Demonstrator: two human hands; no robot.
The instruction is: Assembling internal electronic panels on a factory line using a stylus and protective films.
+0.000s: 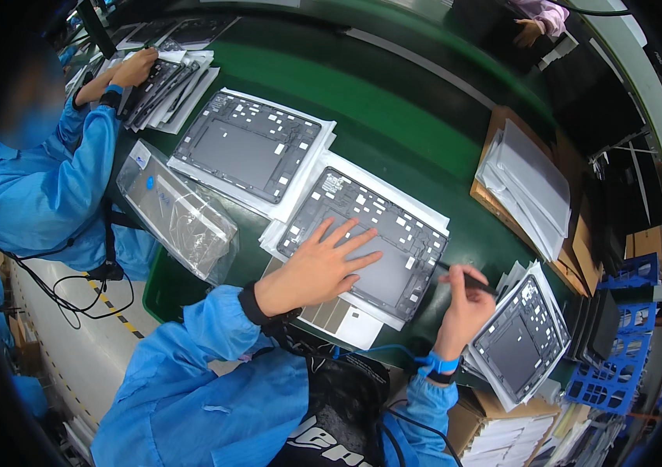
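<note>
— Panel (362, 233) first: where have you got it?

— It lies flat on its white sheet (393, 194) on the green belt (393, 117), straight ahead of you. Your left hand (317, 268) rests on it palm down, fingers spread wide, pinning the grey middle without gripping anything.

— And your right hand (463, 307)?

— Its fingers are pinched together round a thin dark tool (467, 278), with the tip pointing at the panel's right edge. Whether the tip touches the edge, you can't tell from here.

— So which step would you call this?

— By my reading, you're steadying the panel while working its right side with the tool. The small white patches scattered over the panel look already in place.

— What does the next move ask of you?

— Probably a light, exact touch at that edge, with your flat hand keeping the panel from sliding on its sheet. Mind the second panel (249, 144) just beyond, whose sheet overlaps yours.

— Anything else close by?

— A finished-looking stack (519, 338) sits just right of your right wrist, a bagged part (179, 214) lies to your left, and a co-worker's hand (135, 68) rests on another pile further along.
</note>
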